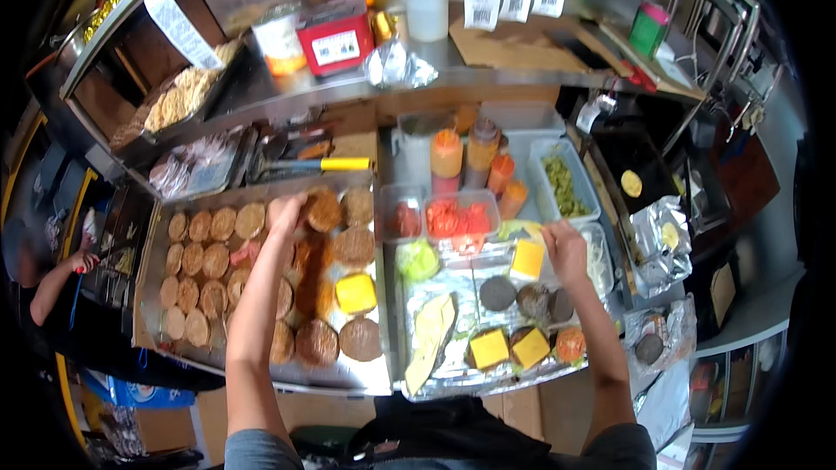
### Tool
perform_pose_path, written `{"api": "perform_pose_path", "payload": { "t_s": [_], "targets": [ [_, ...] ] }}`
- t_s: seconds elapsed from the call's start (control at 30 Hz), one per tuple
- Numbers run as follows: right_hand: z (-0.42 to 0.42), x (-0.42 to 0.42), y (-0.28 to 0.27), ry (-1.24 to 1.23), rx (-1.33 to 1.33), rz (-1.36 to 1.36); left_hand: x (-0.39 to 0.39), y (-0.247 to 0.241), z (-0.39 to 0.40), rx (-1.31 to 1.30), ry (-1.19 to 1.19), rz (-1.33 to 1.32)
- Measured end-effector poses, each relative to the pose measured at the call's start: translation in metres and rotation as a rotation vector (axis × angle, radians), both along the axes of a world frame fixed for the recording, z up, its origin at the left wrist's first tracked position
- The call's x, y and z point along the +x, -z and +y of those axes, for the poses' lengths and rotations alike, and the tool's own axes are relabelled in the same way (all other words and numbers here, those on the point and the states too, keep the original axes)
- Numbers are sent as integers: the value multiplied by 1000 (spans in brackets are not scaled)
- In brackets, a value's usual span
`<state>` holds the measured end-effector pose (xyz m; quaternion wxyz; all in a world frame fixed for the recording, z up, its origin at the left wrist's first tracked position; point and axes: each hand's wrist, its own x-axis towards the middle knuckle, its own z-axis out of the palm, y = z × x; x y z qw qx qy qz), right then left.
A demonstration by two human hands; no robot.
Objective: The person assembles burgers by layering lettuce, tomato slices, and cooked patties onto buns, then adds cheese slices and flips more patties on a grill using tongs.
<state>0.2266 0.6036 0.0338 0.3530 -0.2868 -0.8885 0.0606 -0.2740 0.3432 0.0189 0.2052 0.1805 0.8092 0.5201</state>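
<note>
My left hand (286, 212) touches the edge of a browned round bun or patty (322, 210) near the back of the left metal tray (385, 365); whether it grips it is unclear. My right hand (563, 245) has its fingertips on a pale yellow-green strip (522, 228) above a yellow cheese slice (527, 259). Below, on foil, lie a dark round bun (498, 293), cheese-topped rounds (488, 348) and a tomato-topped round (571, 344). A folded pale yellow sheet (431, 339) lies at the foil's left, below shredded lettuce (418, 260).
Squeeze bottles (447, 160) stand behind a tub of cut tomato (460, 215); a tub of green pickles (565, 186) is to their right. A steel shelf (287, 94) crosses above. A griddle (630, 163) lies at right. Another person's hand (83, 261) works at far left.
</note>
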Motion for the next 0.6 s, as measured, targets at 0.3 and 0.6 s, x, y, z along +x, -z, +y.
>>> {"api": "perform_pose_path", "payload": {
  "t_s": [0.3,0.6],
  "targets": [
    [-92,-42,-78,-322,-928,502,250,-53,63,365,419,-688],
    [-89,93,-35,205,-630,238,396,-29,118,337,742,-777]
  ]
}}
